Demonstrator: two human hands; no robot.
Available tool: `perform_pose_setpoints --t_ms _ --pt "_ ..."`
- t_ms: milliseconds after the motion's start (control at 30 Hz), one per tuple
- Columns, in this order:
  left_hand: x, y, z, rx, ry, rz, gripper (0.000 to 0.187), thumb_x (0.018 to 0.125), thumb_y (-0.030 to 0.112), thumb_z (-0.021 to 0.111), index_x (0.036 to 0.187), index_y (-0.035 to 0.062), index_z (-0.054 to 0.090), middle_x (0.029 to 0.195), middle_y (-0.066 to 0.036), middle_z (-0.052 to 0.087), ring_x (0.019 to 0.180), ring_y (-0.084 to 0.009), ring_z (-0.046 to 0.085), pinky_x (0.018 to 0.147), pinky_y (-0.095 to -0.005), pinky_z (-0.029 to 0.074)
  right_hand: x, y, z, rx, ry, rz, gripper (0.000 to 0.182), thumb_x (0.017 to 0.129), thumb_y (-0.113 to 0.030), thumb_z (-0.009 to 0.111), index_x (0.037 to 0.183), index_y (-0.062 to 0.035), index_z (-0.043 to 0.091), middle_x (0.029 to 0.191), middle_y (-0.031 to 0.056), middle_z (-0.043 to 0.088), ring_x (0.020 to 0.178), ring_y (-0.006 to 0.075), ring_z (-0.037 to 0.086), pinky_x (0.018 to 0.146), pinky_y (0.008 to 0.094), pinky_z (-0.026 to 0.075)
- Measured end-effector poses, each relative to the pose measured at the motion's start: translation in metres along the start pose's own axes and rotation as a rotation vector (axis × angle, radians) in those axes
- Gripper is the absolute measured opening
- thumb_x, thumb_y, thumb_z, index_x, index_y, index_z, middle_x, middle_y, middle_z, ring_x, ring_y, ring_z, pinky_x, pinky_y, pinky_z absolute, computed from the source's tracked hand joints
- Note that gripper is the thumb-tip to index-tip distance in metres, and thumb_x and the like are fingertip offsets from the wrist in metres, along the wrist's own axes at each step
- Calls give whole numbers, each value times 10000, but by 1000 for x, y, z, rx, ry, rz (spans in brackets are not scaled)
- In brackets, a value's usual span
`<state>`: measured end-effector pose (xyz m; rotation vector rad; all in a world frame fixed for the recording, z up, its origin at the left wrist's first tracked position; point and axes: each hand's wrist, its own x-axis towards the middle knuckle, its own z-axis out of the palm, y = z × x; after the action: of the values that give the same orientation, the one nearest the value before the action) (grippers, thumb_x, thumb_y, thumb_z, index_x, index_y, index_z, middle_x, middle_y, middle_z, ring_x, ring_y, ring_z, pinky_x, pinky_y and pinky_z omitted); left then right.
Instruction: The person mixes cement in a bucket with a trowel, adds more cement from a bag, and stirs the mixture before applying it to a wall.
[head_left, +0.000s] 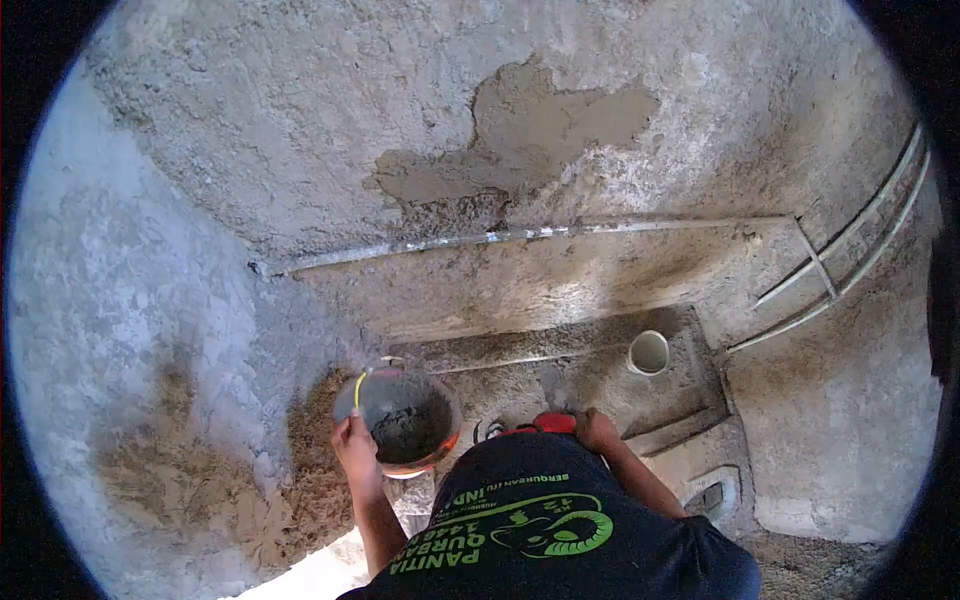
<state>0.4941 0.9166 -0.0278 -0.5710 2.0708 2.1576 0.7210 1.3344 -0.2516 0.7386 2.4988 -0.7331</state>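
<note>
My left hand [356,446] is at the left rim of a round bucket [448,458] with wet grey mortar [412,430] inside. Its fingers are closed on a thin yellow strip [360,388] that looks like the bucket's handle. Close to my body, my right hand [597,431] is closed at the end of a red object [555,422]. My shirt [540,510] hides part of that object, so its kind does not show.
Ahead is a rough wall [300,100] with a darker wet mortar patch [530,125]. A pale pipe [650,227] runs along it, with more pipes [850,285] at right. A white round container [648,352] stands near the corner. A pale basin [712,497] is set low at right.
</note>
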Motion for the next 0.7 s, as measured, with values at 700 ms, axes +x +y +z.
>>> perform_pose_setpoints --t_ms 700 --pt "0 -25 -42 55 222 -81 336 1025 213 606 704 155 528 608 76 417 479 -36 370 432 -236 257 8 -84 -85 -40 -158 -33 594 904 -562 586 1098 -10 691 1082 283 693 1059 464 657 930 530 515"
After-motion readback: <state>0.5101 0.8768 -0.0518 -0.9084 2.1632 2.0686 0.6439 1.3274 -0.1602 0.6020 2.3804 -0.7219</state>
